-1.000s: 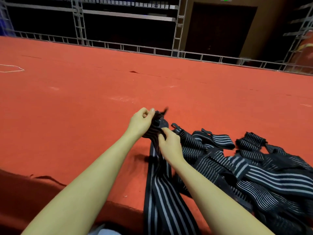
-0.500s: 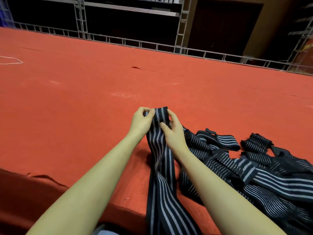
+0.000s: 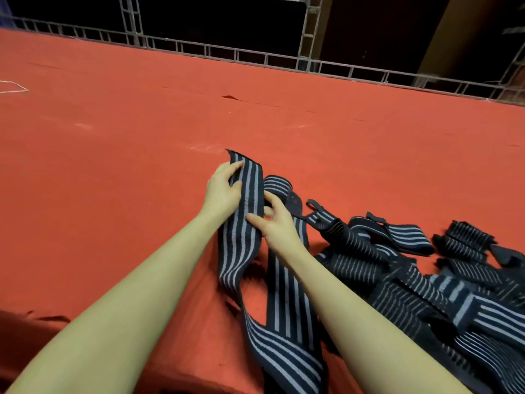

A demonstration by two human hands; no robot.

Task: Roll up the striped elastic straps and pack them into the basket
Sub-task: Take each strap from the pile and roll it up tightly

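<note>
A long black strap with grey stripes (image 3: 241,240) lies stretched away from me on the red surface, its free end at the far tip. My left hand (image 3: 223,189) holds the strap near that far end, fingers curled over its left edge. My right hand (image 3: 274,220) presses the strap's right edge with spread fingers, thumb on the stripes. The strap's lower part twists and runs off the near edge. A pile of more striped straps (image 3: 412,274) lies to the right. No basket is in view.
The red cloth-covered surface (image 3: 113,166) stretches wide to the left and far ahead. A metal truss railing (image 3: 255,56) runs along its far edge. A small tear in the cloth (image 3: 230,97) shows far ahead.
The strap end, held bunched above the surface before, now lies flat and stretched forward. Both hands have moved down onto it.
</note>
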